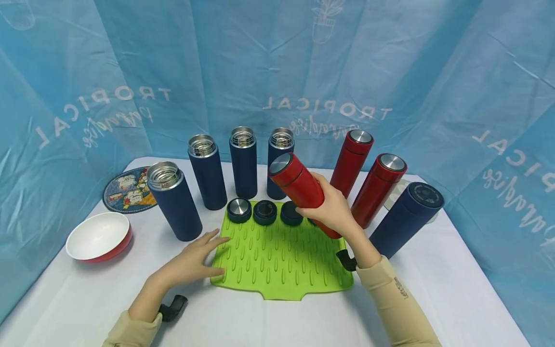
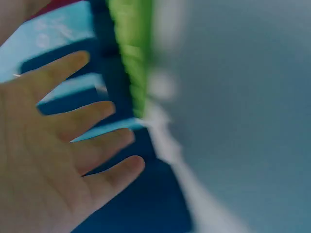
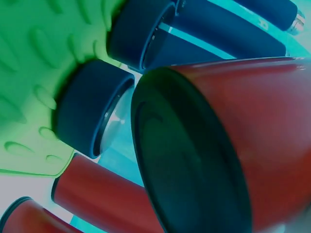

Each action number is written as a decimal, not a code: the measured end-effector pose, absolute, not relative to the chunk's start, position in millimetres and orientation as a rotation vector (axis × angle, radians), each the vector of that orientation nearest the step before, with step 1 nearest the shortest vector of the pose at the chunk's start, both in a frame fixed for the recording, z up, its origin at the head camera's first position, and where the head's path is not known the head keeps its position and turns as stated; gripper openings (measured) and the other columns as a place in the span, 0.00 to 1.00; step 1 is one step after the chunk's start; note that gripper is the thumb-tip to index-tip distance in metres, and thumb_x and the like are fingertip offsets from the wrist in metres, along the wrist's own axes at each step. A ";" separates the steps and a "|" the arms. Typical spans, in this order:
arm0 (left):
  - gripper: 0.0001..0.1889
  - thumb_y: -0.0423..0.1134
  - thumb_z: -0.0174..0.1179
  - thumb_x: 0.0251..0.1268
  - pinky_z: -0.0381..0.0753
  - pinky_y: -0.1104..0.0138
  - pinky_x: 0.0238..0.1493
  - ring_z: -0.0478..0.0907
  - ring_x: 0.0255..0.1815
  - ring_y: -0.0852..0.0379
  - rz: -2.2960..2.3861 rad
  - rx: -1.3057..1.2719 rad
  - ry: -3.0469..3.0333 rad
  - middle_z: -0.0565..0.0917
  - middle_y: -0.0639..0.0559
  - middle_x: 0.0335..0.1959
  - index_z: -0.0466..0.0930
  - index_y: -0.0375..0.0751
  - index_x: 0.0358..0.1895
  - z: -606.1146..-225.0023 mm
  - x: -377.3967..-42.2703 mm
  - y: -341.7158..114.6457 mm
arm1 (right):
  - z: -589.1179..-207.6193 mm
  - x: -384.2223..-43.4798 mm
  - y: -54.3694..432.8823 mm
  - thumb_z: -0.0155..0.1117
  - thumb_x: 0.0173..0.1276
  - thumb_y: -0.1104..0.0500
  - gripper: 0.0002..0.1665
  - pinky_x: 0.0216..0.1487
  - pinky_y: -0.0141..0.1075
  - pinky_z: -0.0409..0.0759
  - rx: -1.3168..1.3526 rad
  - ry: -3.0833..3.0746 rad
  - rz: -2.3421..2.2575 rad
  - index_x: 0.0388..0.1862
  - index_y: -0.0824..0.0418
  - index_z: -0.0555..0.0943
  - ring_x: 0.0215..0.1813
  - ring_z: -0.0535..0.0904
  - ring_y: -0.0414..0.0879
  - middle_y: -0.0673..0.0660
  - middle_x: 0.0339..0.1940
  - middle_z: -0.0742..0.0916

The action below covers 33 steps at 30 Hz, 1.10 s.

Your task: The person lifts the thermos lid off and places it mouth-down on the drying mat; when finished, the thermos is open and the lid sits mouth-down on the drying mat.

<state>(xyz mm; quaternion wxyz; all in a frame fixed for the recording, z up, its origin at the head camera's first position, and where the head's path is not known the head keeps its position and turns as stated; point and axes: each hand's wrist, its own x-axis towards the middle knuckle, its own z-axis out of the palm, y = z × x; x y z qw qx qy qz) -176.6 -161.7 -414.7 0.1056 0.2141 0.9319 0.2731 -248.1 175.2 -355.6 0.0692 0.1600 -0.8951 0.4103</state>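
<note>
My right hand [image 1: 331, 207] grips a red thermos flask [image 1: 303, 188], held tilted above the green mat [image 1: 277, 260] with its steel-topped cap toward the upper left. Its dark base [image 3: 180, 160] fills much of the right wrist view. Near the mat's left edge, my left hand [image 1: 191, 260] has its fingers spread and holds nothing; the left wrist view shows the same hand [image 2: 58, 150]. Dark blue lids [image 1: 265, 212] sit in a row along the mat's far side, one partly behind the red flask.
Several lidless blue flasks [image 1: 175, 207] stand left and behind the mat. Two capped red flasks [image 1: 377, 193] and a capped blue flask [image 1: 403, 221] stand at the right. A red-and-white bowl [image 1: 99, 236] and a patterned round mat [image 1: 130, 190] lie at the left. Blue curtains [image 1: 277, 62] hang behind.
</note>
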 end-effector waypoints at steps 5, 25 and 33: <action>0.37 0.49 0.63 0.57 0.61 0.40 0.59 0.56 0.68 0.37 0.993 0.808 2.906 0.55 0.44 0.72 0.58 0.50 0.70 -378.4 -183.1 -137.3 | -358.8 -239.4 174.3 0.72 0.47 0.44 0.47 0.38 0.44 0.78 0.513 -2.763 1.032 0.67 0.42 0.63 0.43 0.77 0.46 0.49 0.47 0.81; 0.35 0.67 0.32 0.65 0.79 0.57 0.39 0.76 0.47 0.49 1.065 1.412 3.083 0.69 0.46 0.61 0.65 0.47 0.63 -364.3 -242.9 -74.1 | -370.8 -230.2 162.4 0.73 0.42 0.44 0.45 0.33 0.37 0.76 0.779 -2.772 0.596 0.62 0.47 0.68 0.36 0.76 0.42 0.48 0.40 0.83; 0.32 0.60 0.25 0.70 0.79 0.59 0.26 0.76 0.32 0.51 1.124 1.472 3.313 0.76 0.44 0.42 0.73 0.38 0.47 -378.9 -248.5 -63.4 | -373.7 -224.8 154.7 0.73 0.41 0.44 0.47 0.32 0.40 0.77 0.705 -2.813 0.470 0.63 0.45 0.66 0.36 0.77 0.45 0.52 0.42 0.82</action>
